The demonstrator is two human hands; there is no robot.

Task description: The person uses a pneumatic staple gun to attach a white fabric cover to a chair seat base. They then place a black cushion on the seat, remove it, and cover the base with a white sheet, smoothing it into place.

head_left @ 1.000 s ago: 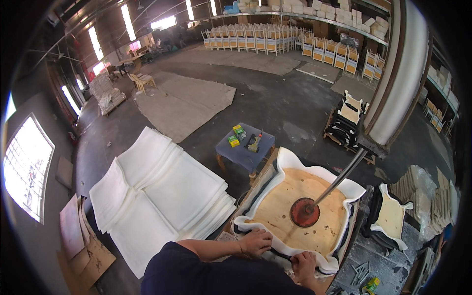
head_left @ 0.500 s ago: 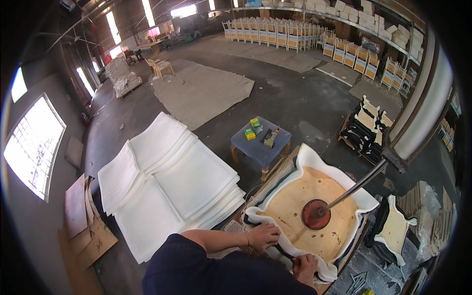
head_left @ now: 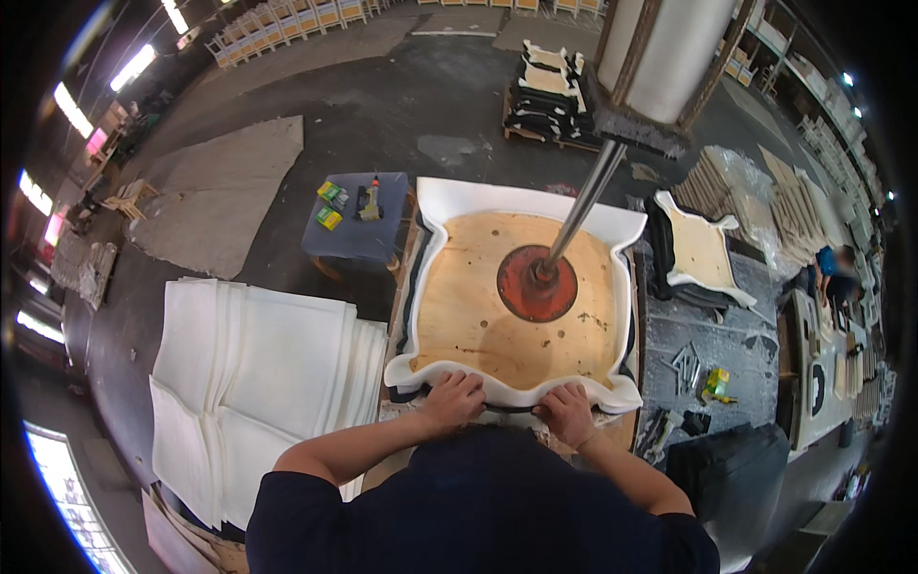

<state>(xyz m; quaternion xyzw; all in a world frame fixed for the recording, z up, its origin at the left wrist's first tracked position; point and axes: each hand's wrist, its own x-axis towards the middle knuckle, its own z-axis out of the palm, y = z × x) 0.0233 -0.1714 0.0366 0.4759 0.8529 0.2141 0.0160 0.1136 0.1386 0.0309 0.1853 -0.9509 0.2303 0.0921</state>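
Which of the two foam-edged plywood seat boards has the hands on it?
The large one under the red press disc: left hand and right hand grip its near foam edge. The smaller one lies untouched to the right.

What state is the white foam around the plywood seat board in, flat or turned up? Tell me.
Turned up. The white foam curls above the plywood seat board on every visible side; left hand and right hand press its near edge.

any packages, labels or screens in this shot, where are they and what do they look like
Two small boxes: far left corner of the blue-grey side table, flat rectangles, green and yellow.
One small box: on that table's left edge, nearer the person, yellow-green.
Small box: on the littered surface right of the plywood seat panel, yellow and green.
No screens or signs can be made out.
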